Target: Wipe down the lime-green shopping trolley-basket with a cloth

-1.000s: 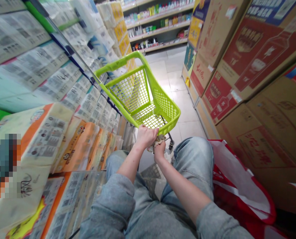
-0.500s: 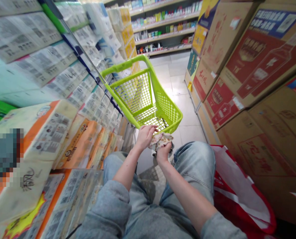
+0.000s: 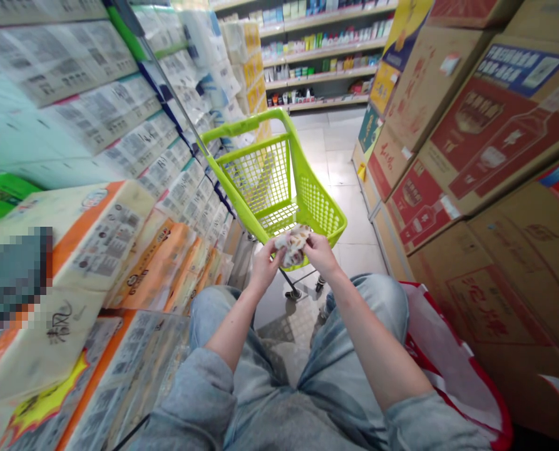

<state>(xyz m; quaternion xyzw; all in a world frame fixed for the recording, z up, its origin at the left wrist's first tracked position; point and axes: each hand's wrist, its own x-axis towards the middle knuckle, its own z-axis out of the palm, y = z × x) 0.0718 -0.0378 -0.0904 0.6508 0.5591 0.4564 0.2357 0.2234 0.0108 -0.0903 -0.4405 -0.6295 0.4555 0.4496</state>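
Note:
A small crumpled cloth (image 3: 292, 245), whitish with brown patches, is stretched between my two hands over the near rim of a lime-green shopping trolley (image 3: 323, 200). My left hand (image 3: 265, 264) pinches its left side between thumb and fingers. On the right edge, my right hand (image 3: 320, 252) is closed on the same cloth. What exactly the cloth is, I cannot make out. The trolley's basket has lattice walls, and its visible floor shows no goods.
Packs of tissue paper (image 3: 119, 238) are stacked along the left. Printed cardboard cartons (image 3: 486, 131) rise on the right, beside a red and white bag (image 3: 448, 369) near my knee. Stocked shelves (image 3: 326, 59) stand beyond the tiled aisle floor (image 3: 349, 207).
My hands have moved up slightly, and my right hand has shifted from below the cloth to its right edge. The cloth is now spread between both hands.

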